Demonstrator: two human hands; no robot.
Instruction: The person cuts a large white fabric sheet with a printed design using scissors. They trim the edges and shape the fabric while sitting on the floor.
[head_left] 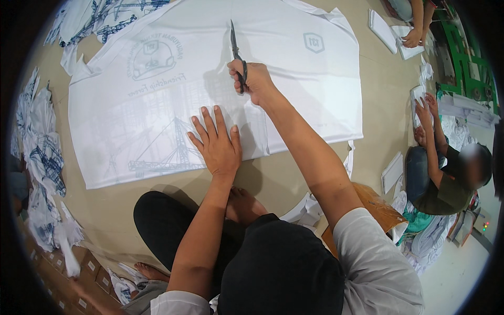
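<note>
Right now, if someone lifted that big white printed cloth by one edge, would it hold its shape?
Probably not. The white printed cloth lies flat and thin on the floor, so it would likely droop and fold. It looks light: the left hand presses it flat while the right hand works the scissors. It may slide on the smooth tan floor.

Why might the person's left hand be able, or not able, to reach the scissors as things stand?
Probably able. The left hand lies flat on the white cloth, just below the right hand, which grips the scissors. Only bare cloth lies between them.
</note>
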